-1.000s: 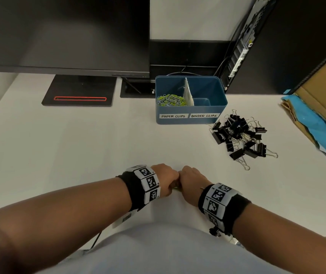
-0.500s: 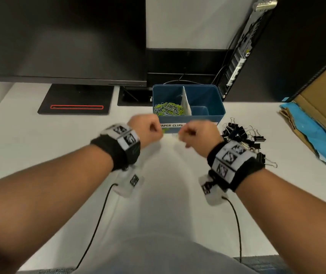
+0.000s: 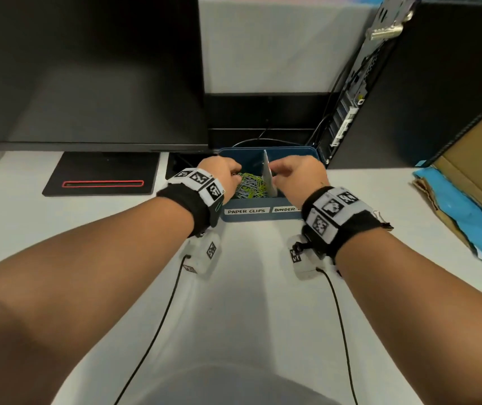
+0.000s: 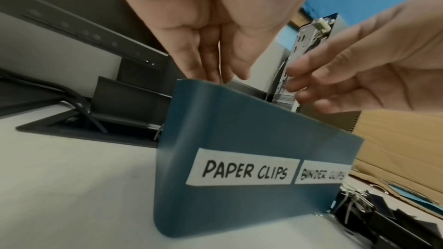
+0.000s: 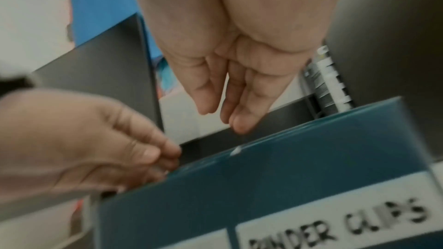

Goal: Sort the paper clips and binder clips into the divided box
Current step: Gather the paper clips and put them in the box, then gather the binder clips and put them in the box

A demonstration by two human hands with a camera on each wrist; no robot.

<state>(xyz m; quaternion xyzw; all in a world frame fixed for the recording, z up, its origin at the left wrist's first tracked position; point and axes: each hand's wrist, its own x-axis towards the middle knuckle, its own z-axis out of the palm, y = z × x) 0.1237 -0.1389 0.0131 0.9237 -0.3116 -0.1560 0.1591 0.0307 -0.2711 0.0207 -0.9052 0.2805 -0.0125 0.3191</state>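
Reaching forward from where they had hung in front of the labels half a second before, our hands were now over the blue box (image 3: 251, 219). Our left hand (image 3: 222, 172) hovered above the left compartment, its fingers (image 4: 203, 63) pointing down, held close and nearly straight; a thin wire seemed to hang at their tips, but we could not tell whether they pinched it. Our right hand (image 3: 298, 176) was over the white divider (image 3: 269, 178), fingers loosely bent, gripping nothing we could see.

Green and pale wire paper clips (image 3: 250, 187) lay tangled in the left compartment, behind the white label reading PAPER CLIPS (image 4: 244, 170). A second label reading BINDER CLIPS (image 5: 340, 221) marked the right half. Smooth, matte and round-cornered, the box stood on the white desk (image 3: 58, 229). Black binder clips (image 4: 374, 215) with silver wire handles lay heaped just beside its right end. Behind the box stood a dark monitor (image 3: 87, 68), with torn brown cardboard (image 3: 473, 171) off to the right.
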